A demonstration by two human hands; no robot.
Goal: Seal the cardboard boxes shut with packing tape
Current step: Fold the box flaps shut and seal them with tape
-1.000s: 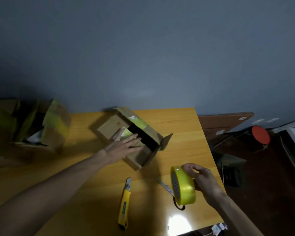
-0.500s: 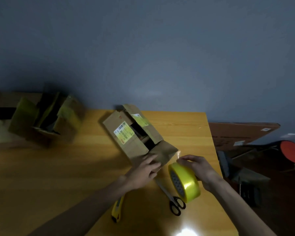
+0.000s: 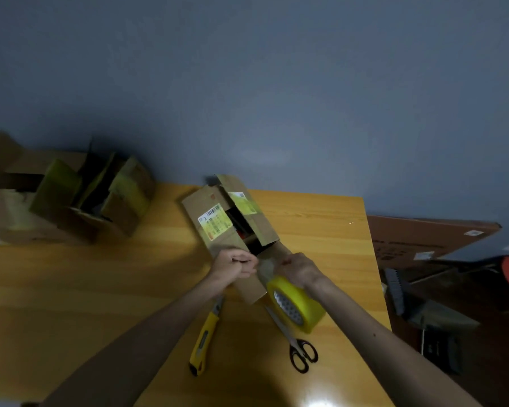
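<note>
**Item:** small brown cardboard box (image 3: 218, 207), printed label on one flap. It was set on the yellow wooden table (image 3: 321, 230), its near end directly under both hands. The top flaps were left partly open, with a dark gap between them.

**Right hand** (image 3: 299, 270): wrapped round the yellow roll of packing tape (image 3: 299, 306).

**Left hand** (image 3: 235, 264): fingers curled in a narrow pinch just beside the roll, apparently on the tape's free end.

**Yellow utility knife** (image 3: 205, 337), **black-handled scissors** (image 3: 296, 339): laid nearer the person than the grip, untouched.

**Handling note:** it was judged that the flaps should be pressed flush first. The strip should then be kept taut, anchored on the end wall and centred along the seam.
</note>
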